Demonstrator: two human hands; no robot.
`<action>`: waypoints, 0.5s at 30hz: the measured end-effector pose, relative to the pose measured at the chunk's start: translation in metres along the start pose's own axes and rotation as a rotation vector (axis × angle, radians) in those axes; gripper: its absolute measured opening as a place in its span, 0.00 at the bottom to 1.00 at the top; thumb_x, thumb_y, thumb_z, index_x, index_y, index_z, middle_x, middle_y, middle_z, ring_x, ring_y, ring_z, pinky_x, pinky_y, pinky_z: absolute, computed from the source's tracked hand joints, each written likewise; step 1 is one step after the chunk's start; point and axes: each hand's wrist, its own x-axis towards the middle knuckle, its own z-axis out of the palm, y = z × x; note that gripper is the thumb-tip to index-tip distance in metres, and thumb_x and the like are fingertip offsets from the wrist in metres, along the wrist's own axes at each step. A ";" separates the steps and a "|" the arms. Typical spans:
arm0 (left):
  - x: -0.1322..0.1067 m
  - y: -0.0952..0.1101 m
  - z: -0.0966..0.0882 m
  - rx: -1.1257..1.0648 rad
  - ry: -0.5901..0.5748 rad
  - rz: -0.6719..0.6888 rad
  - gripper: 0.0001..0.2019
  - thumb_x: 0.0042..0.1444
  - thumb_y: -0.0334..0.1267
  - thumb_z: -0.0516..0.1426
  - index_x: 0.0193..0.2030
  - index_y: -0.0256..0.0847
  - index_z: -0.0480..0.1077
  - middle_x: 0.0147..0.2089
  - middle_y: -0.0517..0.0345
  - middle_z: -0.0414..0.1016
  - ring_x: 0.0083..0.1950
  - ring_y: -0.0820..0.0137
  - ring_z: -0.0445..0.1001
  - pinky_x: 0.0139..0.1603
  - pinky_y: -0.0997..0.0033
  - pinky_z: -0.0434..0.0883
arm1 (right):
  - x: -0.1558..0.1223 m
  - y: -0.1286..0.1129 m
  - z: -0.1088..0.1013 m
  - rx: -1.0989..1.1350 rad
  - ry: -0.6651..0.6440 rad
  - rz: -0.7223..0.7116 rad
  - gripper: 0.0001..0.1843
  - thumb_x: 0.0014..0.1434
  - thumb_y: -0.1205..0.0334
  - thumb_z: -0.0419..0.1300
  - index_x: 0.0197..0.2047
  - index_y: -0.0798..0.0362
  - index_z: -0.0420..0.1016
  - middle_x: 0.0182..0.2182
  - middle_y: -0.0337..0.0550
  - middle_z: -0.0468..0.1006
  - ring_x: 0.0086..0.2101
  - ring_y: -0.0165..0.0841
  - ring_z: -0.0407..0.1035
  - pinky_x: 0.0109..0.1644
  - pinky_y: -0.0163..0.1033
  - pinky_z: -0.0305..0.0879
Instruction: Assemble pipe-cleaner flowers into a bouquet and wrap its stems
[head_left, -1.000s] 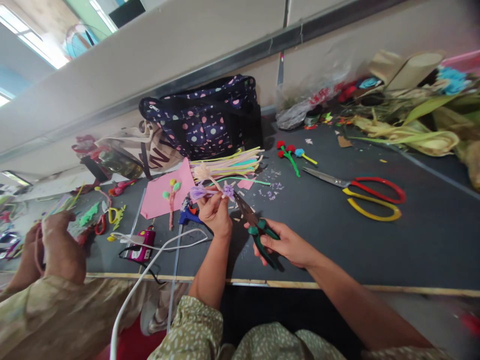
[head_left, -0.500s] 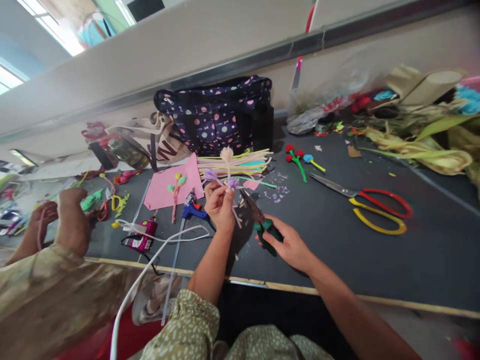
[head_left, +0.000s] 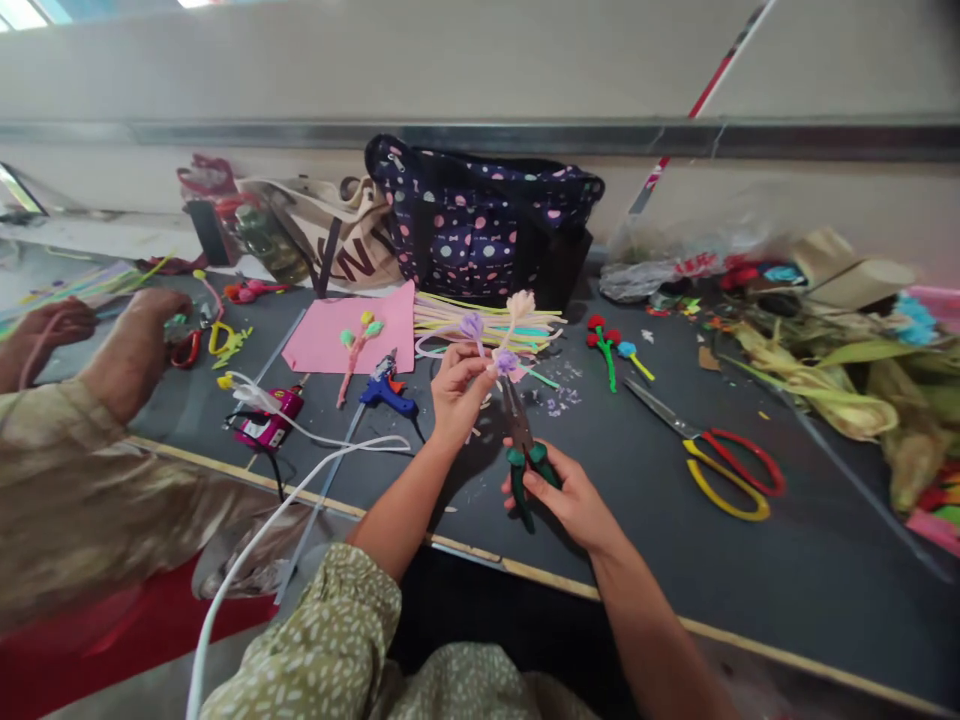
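My left hand point(head_left: 459, 390) pinches a small bunch of pipe-cleaner flowers, with two purple blooms point(head_left: 472, 327) and a cream one point(head_left: 520, 305). A thin purple stem loops out to the left of my fingers. In my right hand point(head_left: 566, 495) is a pair of long-nose pliers point(head_left: 517, 415) with dark green handles. Its jaw tips are at the lower purple bloom, close to my left fingertips; whether they grip a stem there I cannot tell. Behind the flowers lies a bundle of pastel pipe cleaners point(head_left: 442, 318).
Big red-and-yellow-handled scissors point(head_left: 731, 470) lie right. Red pompom flowers point(head_left: 602, 345) lie behind them. Left are a blue glue gun point(head_left: 390, 390), pink paper point(head_left: 315, 340), a magenta device point(head_left: 270, 420) and a white cable point(head_left: 292, 500). A co-worker's arms point(head_left: 131, 340) reach in; a patterned bag point(head_left: 480, 220) stands behind.
The pliers' jaws have moved up and left against the lower purple bloom; before, they were just beside it. My left hand still holds the flowers. The view has levelled and turned.
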 end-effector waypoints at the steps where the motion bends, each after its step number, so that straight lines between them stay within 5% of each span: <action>1: 0.000 -0.001 0.000 -0.002 -0.008 -0.002 0.04 0.53 0.38 0.64 0.36 0.44 0.80 0.41 0.55 0.70 0.47 0.67 0.71 0.49 0.65 0.69 | 0.000 0.000 -0.001 -0.009 0.000 -0.005 0.26 0.61 0.50 0.62 0.59 0.52 0.66 0.33 0.43 0.79 0.30 0.35 0.77 0.36 0.42 0.74; 15: 0.002 -0.008 -0.003 -0.083 -0.087 -0.020 0.07 0.53 0.42 0.64 0.37 0.45 0.80 0.42 0.53 0.73 0.47 0.65 0.72 0.49 0.62 0.70 | -0.001 0.005 -0.003 -0.048 -0.015 -0.021 0.25 0.61 0.51 0.61 0.59 0.51 0.66 0.33 0.43 0.79 0.29 0.36 0.77 0.36 0.44 0.74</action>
